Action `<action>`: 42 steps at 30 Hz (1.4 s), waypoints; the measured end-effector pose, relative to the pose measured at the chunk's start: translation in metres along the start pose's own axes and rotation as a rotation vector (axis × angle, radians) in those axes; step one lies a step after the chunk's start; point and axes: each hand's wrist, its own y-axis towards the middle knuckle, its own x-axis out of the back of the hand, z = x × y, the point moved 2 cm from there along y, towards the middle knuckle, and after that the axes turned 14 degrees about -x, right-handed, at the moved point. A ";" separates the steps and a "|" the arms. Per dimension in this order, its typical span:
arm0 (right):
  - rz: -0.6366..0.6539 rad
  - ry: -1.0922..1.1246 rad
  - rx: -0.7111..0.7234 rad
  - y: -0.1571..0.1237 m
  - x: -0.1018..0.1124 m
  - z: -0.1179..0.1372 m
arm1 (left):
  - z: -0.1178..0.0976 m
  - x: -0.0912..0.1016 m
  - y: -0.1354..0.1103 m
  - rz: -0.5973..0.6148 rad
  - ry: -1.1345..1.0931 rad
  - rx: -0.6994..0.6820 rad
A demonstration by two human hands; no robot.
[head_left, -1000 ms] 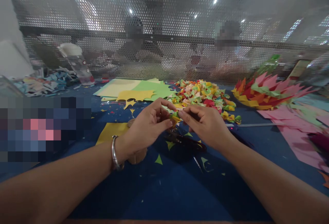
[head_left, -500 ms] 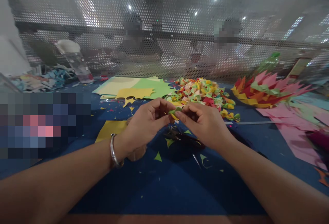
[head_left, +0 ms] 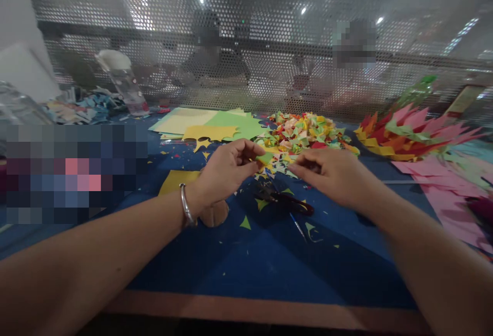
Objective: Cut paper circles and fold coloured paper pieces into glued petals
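Note:
Between the thumb and fingers of my left hand point(head_left: 231, 169) is a small folded green and yellow paper piece point(head_left: 265, 159). My right hand point(head_left: 335, 174) hovers a short way to the right of it, fingers curled and thumb slightly apart, with nothing visible in them. Scissors point(head_left: 295, 203) with dark handles lie on the table below both hands. A thin pen-like stick point(head_left: 298, 227) and green paper scraps point(head_left: 245, 222) are near them. Behind the hands rises a heap of small colourful folded paper pieces point(head_left: 308, 128).
Cut yellow and green paper sheets point(head_left: 231, 123) lie at back left, near a bottle point(head_left: 129, 87). A spiky paper assembly point(head_left: 408, 133) and pink paper point(head_left: 435, 192) are on the right. A brown round piece point(head_left: 214, 214) sits under my left wrist. A perforated screen point(head_left: 262, 43) stands behind.
My right hand has let go of the folded paper piece and drawn away to the right. The piece stays in my left hand. The view has shifted slightly.

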 end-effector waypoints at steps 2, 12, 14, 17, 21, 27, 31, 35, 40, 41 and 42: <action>0.020 -0.070 -0.081 -0.007 0.014 -0.016 | 0.002 0.001 0.001 -0.015 0.010 -0.003; 0.068 -0.079 -0.464 -0.067 0.032 -0.111 | 0.005 0.002 0.001 -0.014 0.064 0.011; 0.071 0.052 -0.502 -0.065 0.028 -0.111 | 0.005 0.001 0.000 -0.008 0.063 0.010; 0.113 0.268 -0.568 -0.058 0.026 -0.107 | 0.005 0.001 0.000 -0.011 0.060 0.006; 0.131 0.601 -0.664 -0.059 0.030 -0.100 | 0.005 0.005 0.000 -0.034 0.053 -0.005; 0.243 1.265 -0.733 -0.067 0.032 -0.084 | 0.004 0.007 0.001 -0.062 0.033 -0.052; 0.269 1.405 -0.624 -0.061 0.029 -0.062 | -0.001 0.004 0.000 -0.056 0.015 -0.050; 0.246 1.480 -0.527 -0.048 0.027 -0.043 | -0.004 0.003 -0.001 -0.064 -0.022 -0.036; 0.298 1.503 -0.425 -0.029 0.030 -0.026 | -0.005 0.002 -0.002 -0.079 -0.032 0.009; 0.304 1.500 -0.411 -0.027 0.031 -0.023 | -0.005 0.002 -0.001 -0.088 -0.038 0.022; 0.311 1.500 -0.398 -0.024 0.032 -0.021 | -0.005 0.001 -0.001 -0.100 -0.048 0.038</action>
